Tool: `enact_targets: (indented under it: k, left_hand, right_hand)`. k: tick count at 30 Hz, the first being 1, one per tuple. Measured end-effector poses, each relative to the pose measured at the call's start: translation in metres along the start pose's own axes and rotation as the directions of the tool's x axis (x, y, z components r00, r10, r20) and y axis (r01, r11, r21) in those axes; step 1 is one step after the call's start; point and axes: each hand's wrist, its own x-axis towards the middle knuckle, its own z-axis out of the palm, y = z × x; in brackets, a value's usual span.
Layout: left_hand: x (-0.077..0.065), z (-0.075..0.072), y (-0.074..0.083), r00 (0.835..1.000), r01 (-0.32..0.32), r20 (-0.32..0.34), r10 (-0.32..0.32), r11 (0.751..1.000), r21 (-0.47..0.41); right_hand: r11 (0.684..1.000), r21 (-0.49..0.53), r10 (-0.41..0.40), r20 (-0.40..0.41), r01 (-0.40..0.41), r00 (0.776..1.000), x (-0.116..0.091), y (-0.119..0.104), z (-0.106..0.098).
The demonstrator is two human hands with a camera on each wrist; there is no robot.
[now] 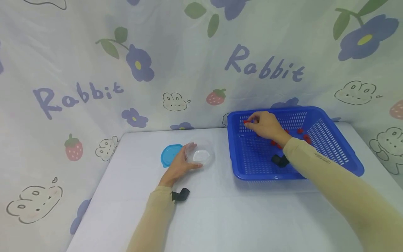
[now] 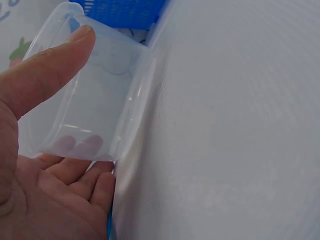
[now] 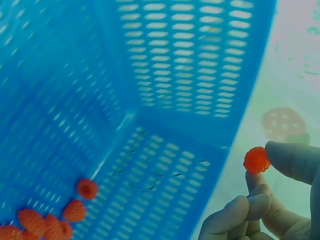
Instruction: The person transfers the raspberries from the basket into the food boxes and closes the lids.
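Note:
My left hand (image 1: 179, 167) grips a clear plastic tub (image 1: 201, 156) that stands on the white table. In the left wrist view the thumb lies along one side of the tub (image 2: 107, 95) and the fingers reach round the other. Between thumb and fingertip, my right hand (image 1: 266, 125) pinches one red raspberry (image 3: 257, 160), held up by the left end of a blue basket (image 1: 232, 147). More raspberries (image 3: 75, 211) lie in the basket, partly hidden by the right arm in the head view.
A light-blue lid (image 1: 170, 154) lies on the table, just left of the tub and partly behind the left hand. Slotted walls and a raised rim surround the basket's inside. Behind the table hangs a printed curtain (image 1: 189, 63). Each wrist carries a small black camera (image 1: 181, 194).

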Motion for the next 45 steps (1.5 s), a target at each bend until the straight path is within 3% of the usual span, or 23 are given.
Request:
enact_targets:
  k: [11, 18, 25, 33, 45]
  left_hand:
    - [0.0, 0.0, 0.0, 1.0, 0.008, -0.006, -0.008, 1.0, -0.009]
    - [0.0, 0.0, 0.0, 1.0, 0.014, -0.002, -0.014, 1.0, -0.005]
    - [0.0, 0.0, 0.0, 1.0, 0.01, -0.003, -0.01, 1.0, -0.001]
    - [0.001, 0.001, -0.001, 1.0, 0.03, -0.006, -0.03, 0.999, 0.017]
    - [0.0, 0.001, 0.0, 1.0, 0.017, -0.005, -0.017, 1.0, 0.024]
  right_hand:
    - [0.994, 0.099, 0.038, -0.019, -0.036, 0.999, -0.017, -0.033, -0.003]
    - [0.986, 0.166, 0.002, 0.0, -0.002, 1.0, -0.024, -0.055, 0.005]
    - [0.977, 0.211, -0.037, 0.035, 0.028, 0.999, -0.028, -0.075, 0.021]
    - [0.972, 0.234, 0.018, 0.087, -0.039, 0.996, -0.027, -0.095, 0.041]
    - [0.976, 0.209, 0.029, 0.121, -0.054, 0.992, -0.022, -0.112, 0.071]
